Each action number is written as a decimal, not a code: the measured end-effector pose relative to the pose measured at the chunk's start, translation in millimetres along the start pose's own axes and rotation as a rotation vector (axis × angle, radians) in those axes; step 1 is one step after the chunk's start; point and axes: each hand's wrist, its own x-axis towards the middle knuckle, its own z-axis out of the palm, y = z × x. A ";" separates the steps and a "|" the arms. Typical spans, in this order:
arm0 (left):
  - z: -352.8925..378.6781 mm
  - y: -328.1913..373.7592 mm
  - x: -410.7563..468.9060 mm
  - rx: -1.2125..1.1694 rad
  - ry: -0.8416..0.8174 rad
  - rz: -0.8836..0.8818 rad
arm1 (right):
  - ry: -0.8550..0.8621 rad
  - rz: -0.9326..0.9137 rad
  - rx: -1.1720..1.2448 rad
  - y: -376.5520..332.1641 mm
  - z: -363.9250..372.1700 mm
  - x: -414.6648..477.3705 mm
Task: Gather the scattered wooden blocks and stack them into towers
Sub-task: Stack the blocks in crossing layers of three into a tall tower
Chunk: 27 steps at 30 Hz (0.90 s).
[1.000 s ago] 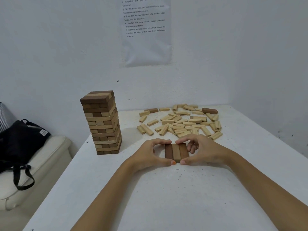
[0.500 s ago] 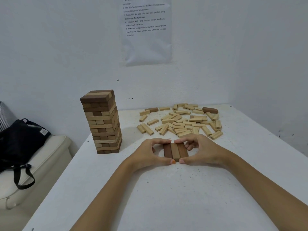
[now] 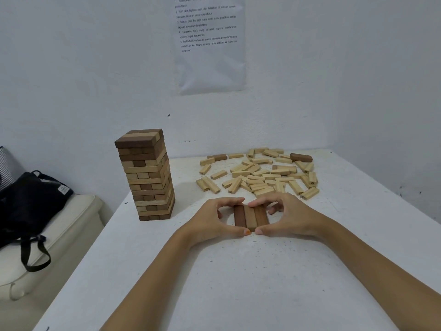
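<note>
While the left hand (image 3: 210,220) and right hand (image 3: 290,216) curl thumb and fingers round a row (image 3: 250,217) of three blocks, thumbs almost meeting at its near end, it lies flat on the counter (image 3: 238,283) between them. Tower (image 3: 148,177) stands left of the left hand; pile (image 3: 260,175) of loose blocks just beyond both hands.

Both hands' fingers (image 3: 232,201) frame three flat blocks (image 3: 250,217) beside the tower (image 3: 146,174).
</note>
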 end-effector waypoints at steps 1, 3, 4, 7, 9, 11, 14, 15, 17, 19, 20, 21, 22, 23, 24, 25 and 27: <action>-0.1 -0.3 0.2 0.005 0.000 -0.002 | 0.000 -0.003 0.001 0.6 0.2 0.4; -0.2 -0.4 0.8 0.015 0.001 -0.003 | 0.002 -0.006 0.000 1.5 0.2 1.2; -0.2 -0.5 1.1 0.016 0.002 -0.002 | 0.003 -0.005 -0.001 1.8 -0.1 1.2; 0.0 -0.7 1.2 0.015 0.002 0.002 | 0.002 -0.008 -0.003 2.0 -0.9 0.8; 0.0 -0.6 1.2 0.010 -0.003 0.000 | 0.004 -0.016 -0.003 1.3 -1.3 0.6; -0.2 -0.6 1.1 0.001 -0.004 -0.001 | 0.006 -0.023 -0.006 0.1 -1.4 0.3; 0.1 -1.0 0.8 0.005 -0.003 0.004 | 0.010 -0.026 -0.003 -0.4 -1.6 0.4; 0.0 -1.2 0.9 0.007 -0.003 0.007 | 0.010 -0.027 -0.002 -0.2 -1.5 0.6; -0.1 -1.0 0.9 0.009 -0.009 0.008 | 0.010 -0.027 -0.001 0.3 -1.4 0.8; -0.1 -1.0 1.2 0.011 -0.012 0.013 | 0.010 -0.027 0.002 1.1 -1.4 0.9; 0.0 -0.8 1.2 0.010 -0.011 0.018 | 0.010 -0.027 0.006 1.4 -1.3 1.0; 0.2 -1.0 1.2 0.008 -0.011 0.023 | 0.011 -0.027 0.011 1.5 -1.1 1.0; 0.4 -0.9 1.1 0.007 -0.011 0.025 | 0.012 -0.028 0.014 1.7 -1.0 0.8; 0.4 -1.3 1.3 0.006 -0.011 0.027 | 0.013 -0.028 0.014 1.7 -0.9 0.8; 0.4 -1.6 1.4 0.008 -0.011 0.027 | 0.014 -0.028 0.013 1.4 -0.8 0.8; 0.2 -1.5 1.5 0.009 -0.013 0.026 | 0.015 -0.029 0.012 1.1 -0.7 0.6; -0.2 -1.2 1.3 0.010 -0.018 0.023 | 0.017 -0.032 0.007 0.2 -0.8 0.6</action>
